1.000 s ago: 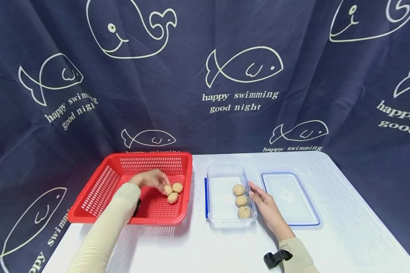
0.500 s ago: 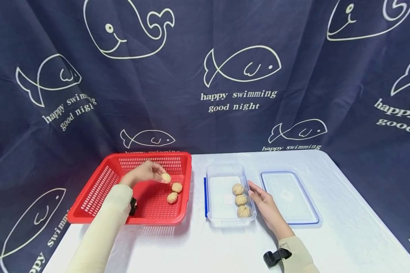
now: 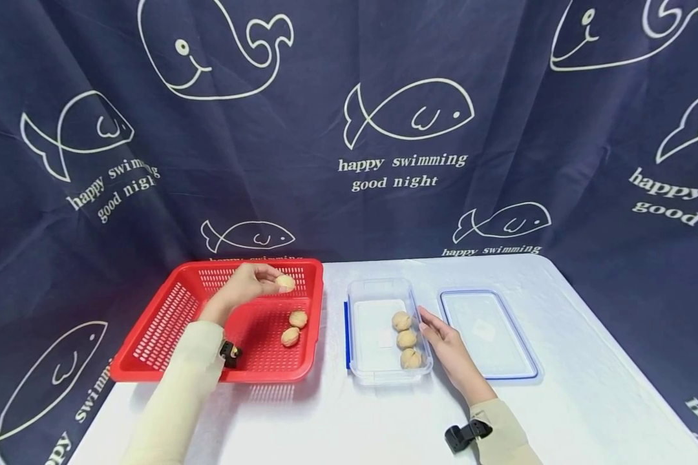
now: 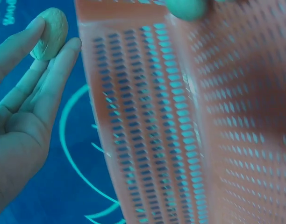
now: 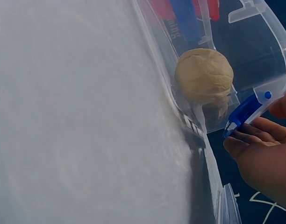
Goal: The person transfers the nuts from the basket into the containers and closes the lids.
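My left hand [image 3: 243,288] pinches a walnut [image 3: 285,283] between thumb and fingertips, raised over the back part of the red plastic basket [image 3: 317,310]. The left wrist view shows this walnut [image 4: 53,35] held at the fingertips beside the basket's slotted wall [image 4: 143,121]. Two more walnuts [image 3: 298,319] lie on the basket floor at its right side. My right hand [image 3: 450,352] rests against the right side of a clear plastic box [image 3: 375,373], its fingers by the blue latch [image 5: 246,109]. Inside the box three walnuts [image 3: 406,340] line up along the right wall.
A clear lid with a blue seal [image 3: 488,332] lies flat on the white-covered table [image 3: 378,426], right of the box. Another blue latch [image 3: 347,336] hangs on the box's left side. Behind the table hangs a dark blue curtain [image 3: 302,213] with fish drawings.
My left hand has picked a walnut from the group of three in the basket and lifted it up and back. My right hand stays at the box.
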{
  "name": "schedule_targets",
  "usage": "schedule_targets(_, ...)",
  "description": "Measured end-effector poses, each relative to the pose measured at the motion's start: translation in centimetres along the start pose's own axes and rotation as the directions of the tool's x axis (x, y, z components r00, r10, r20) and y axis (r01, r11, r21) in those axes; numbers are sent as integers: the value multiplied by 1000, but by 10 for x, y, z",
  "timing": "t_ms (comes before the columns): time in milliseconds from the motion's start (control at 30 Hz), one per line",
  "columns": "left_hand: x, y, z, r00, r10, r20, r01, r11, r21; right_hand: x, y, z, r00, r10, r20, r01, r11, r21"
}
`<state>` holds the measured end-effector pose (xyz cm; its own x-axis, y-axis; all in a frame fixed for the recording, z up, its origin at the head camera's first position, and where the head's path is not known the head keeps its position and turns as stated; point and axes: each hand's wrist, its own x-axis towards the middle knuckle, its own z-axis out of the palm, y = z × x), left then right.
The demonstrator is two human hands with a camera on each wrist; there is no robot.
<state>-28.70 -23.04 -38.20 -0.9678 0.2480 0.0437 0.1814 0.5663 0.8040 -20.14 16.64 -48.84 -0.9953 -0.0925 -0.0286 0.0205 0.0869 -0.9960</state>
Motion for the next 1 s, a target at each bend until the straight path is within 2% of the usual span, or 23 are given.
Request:
schedule_targets(233,-3,26,12,999,19,-51,-24,994,-107,0,1,0,1000,1,-1,-1,1000,6)
schedule_targets(467,1,51,28,996,14,-88,-34,974,-224,-1,0,2,1000,-5,4,5,1000,12)
schedule_targets(733,14,85,47,988,26,-149,-72,947,-313,-1,2,0,1000,-6,8,6,1000,-1)
schedule_targets(1000,37,113,74,987,6,-162,-67,925,-373,0,1,0,1000,-8,4,8,1000,11)
